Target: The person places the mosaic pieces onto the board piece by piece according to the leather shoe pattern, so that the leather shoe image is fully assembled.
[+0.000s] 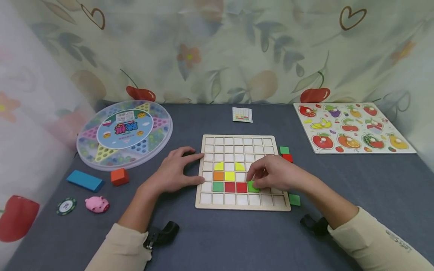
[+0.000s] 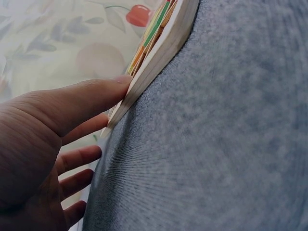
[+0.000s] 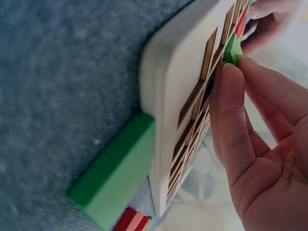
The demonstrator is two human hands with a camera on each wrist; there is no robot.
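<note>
A wooden grid board lies on the table. Yellow, orange, green and red tiles sit in several of its cells, among them a yellow square and a red square. My right hand pinches a light green tile over the cell right of the red ones; in the right wrist view this green tile stands tilted at the fingertips. With fingers spread, my left hand touches the board's left edge with thumb and index finger. The left wrist view shows the thumb against the board's side.
Right of the board lie a dark green block, a red block and a green one. A small pattern card lies behind it. A round game box, blue block, orange block, pig figure and fruit puzzle surround.
</note>
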